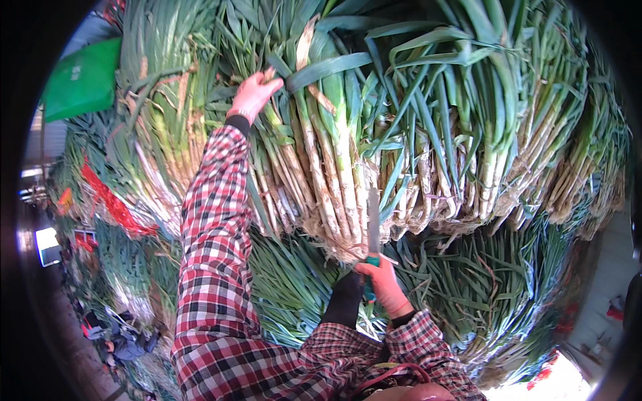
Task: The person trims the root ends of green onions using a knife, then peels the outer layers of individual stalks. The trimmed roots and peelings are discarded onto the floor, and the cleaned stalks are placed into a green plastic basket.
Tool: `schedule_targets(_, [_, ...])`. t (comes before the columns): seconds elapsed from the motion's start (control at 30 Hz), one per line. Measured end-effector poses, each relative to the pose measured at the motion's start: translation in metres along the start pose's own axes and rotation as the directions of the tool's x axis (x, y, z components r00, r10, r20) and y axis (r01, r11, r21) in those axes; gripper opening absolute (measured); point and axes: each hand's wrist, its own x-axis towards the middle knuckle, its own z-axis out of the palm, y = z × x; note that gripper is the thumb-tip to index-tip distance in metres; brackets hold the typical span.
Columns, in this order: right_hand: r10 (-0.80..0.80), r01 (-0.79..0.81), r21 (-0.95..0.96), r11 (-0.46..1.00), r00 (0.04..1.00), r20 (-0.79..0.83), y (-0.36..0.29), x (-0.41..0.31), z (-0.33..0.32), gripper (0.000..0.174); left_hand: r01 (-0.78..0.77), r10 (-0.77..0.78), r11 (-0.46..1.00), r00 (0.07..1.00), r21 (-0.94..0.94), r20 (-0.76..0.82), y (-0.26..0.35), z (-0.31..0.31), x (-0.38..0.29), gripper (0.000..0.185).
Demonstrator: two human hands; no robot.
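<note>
A long row of large green onions [346, 165], white stalks and roots towards me, lies across the upper part of the head view. My left hand [255, 94] reaches out to their green leaves at the upper left, its fingers closed on a dry, pale brown leaf tip [269, 74]. Close to my body, my right hand [383, 283] grips the green handle of a knife [373, 225]. The blade points away from me, over the roots at the middle of the row. Part of the handle is hidden by my fingers.
More green onions [481, 285] lie below the row, around my arms. A green bag [83, 80] stands at the upper left, with red plastic material [113, 200] beneath it. Dark clothing [128, 341], perhaps of another person, shows at the lower left.
</note>
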Motion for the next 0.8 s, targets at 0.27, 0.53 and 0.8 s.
schedule_targets(0.27, [-0.046, 0.098, 0.16, 0.982, 0.953, -0.301, 0.043, -0.134, -0.108, 0.015, 0.237, -0.111, 0.905, 0.934, -0.354, 0.34, 0.055, 0.012, -0.185, 0.037])
schedule_targets(0.53, [-0.067, -0.076, -0.16, 0.984, 0.679, -0.731, 0.179, -0.31, -0.264, 0.028, 0.64, -0.305, 0.732, 0.613, -0.232, 0.729, 0.113, 0.104, -0.455, 0.03])
schedule_targets(0.8, [-0.241, -0.168, -0.31, 0.936, 0.337, -0.91, 0.318, -0.487, -0.372, 0.041, 0.714, -0.321, 0.699, 0.338, -0.019, 0.885, 0.231, 0.194, -0.665, 0.018])
